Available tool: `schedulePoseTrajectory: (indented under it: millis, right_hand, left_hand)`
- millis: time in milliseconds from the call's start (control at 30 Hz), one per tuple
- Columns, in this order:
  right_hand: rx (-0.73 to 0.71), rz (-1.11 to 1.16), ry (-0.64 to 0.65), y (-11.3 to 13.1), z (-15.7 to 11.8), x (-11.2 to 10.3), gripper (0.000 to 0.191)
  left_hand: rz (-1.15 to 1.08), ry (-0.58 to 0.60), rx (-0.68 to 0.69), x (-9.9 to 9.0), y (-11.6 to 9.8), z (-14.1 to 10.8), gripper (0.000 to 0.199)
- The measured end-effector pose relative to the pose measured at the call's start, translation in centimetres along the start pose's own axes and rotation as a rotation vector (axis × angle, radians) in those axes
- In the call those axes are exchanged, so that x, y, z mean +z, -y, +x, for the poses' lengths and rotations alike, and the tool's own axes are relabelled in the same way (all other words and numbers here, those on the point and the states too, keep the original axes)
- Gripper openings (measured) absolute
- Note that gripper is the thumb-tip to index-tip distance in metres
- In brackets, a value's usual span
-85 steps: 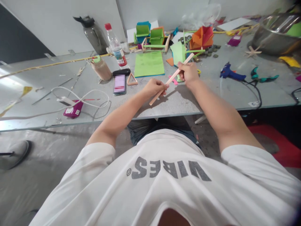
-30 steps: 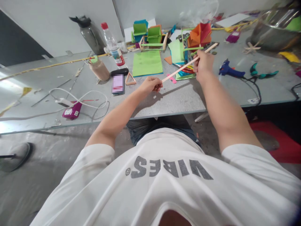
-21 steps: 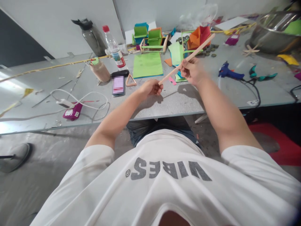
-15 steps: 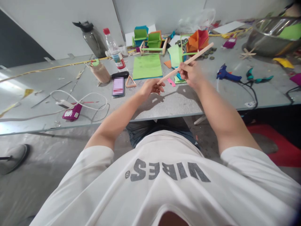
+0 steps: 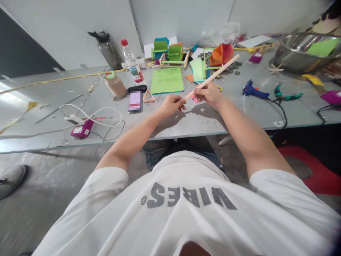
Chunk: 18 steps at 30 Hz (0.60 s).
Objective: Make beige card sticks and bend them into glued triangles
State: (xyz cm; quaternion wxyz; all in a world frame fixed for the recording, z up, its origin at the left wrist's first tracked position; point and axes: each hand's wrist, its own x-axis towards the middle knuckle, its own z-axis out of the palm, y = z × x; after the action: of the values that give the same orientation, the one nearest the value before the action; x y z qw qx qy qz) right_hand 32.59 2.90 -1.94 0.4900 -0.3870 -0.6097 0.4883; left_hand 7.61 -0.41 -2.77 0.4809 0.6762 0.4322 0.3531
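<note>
A long pale wooden stick [image 5: 221, 71] slants up to the right above the table. Its lower end is pinched by my left hand [image 5: 172, 105], thumb against fingers. Close beside it, my right hand [image 5: 209, 94] grips the stick a little higher up. Under my right fingertips a small pink thing [image 5: 195, 97] shows in part; I cannot tell whether they touch it. Left of my hands lies a small triangle of wooden sticks [image 5: 148, 96], beside a phone [image 5: 135, 101] with a blurred screen. Green paper sheets [image 5: 167, 81] lie just beyond my hands.
A blue glue gun [image 5: 255, 89] and teal pliers-like tool [image 5: 287, 94] lie right, by a metal bowl [image 5: 290, 53]. Paper-and-stick models [image 5: 173, 53] stand behind. A bottle [image 5: 135, 69], a stick-filled cup [image 5: 115, 85] and a cabled purple block [image 5: 82, 128] are left.
My right hand has slid down the stick towards my left hand, which still holds the lower end. The view has tilted slightly.
</note>
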Motion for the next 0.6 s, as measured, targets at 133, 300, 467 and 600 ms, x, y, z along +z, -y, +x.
schedulePoseTrajectory:
  millis: [133, 300, 467, 600]
  right_hand:
    - [-0.047, -0.024, 0.036, -0.9, -0.1, 1.3, 0.048]
    - [-0.089, -0.044, -0.010, -0.8, -0.3, 2.5, 0.048]
    - [-0.064, -0.040, -0.006, -0.5, -0.5, 2.8, 0.041]
    - [-0.014, -0.043, 0.039, -0.5, -0.9, 3.2, 0.038]
  left_hand:
    - [0.158, -0.096, 0.138, -0.1, 0.9, 0.5, 0.018]
    - [0.237, -0.254, 0.162, -0.3, 1.3, 0.5, 0.011]
    - [0.226, -0.264, 0.147, -0.3, 1.3, 0.5, 0.015]
    - [0.221, -0.225, 0.141, -0.3, 1.5, 0.6, 0.021]
